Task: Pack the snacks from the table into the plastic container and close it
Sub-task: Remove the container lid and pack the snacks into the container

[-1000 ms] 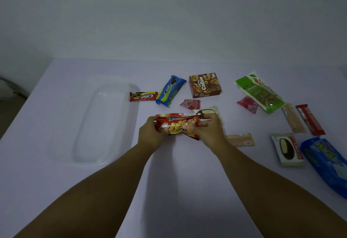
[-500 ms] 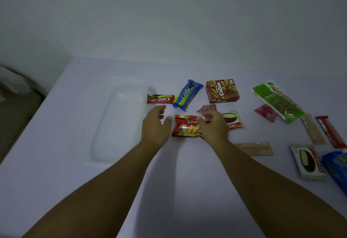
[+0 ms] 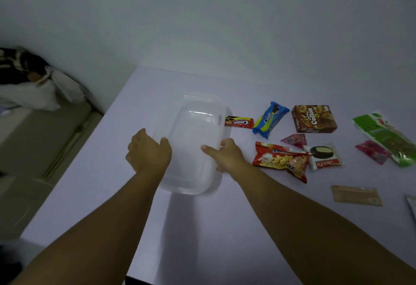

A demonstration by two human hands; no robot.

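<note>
Clear plastic container (image 3: 193,145): lies lengthwise on the pale lilac table (image 3: 202,228) between the two hands; its lid looks still on, and nothing shows inside.
Left hand (image 3: 148,152): curled over the container's left rim, fingers wrapped down its side, gripping it.
Right hand (image 3: 227,155): clasps the right rim, thumb pressed on top, fingers hooked below the edge.
Why held so: a grip on both long sides probably steadies the tub so it can be drawn nearer or its lid prised off before packing.
Red popcorn bag (image 3: 281,161): flat on the table just right of the right hand, untouched.
Other snacks: a small red biscuit packet (image 3: 239,122), blue cookie pack (image 3: 270,117) and brown Collon box (image 3: 314,118) lie beyond the right hand; a choco pie wrapper (image 3: 324,156) and green nut bag (image 3: 387,137) lie farther right.
Progress: packing seems not yet begun; every visible snack is outside.
</note>
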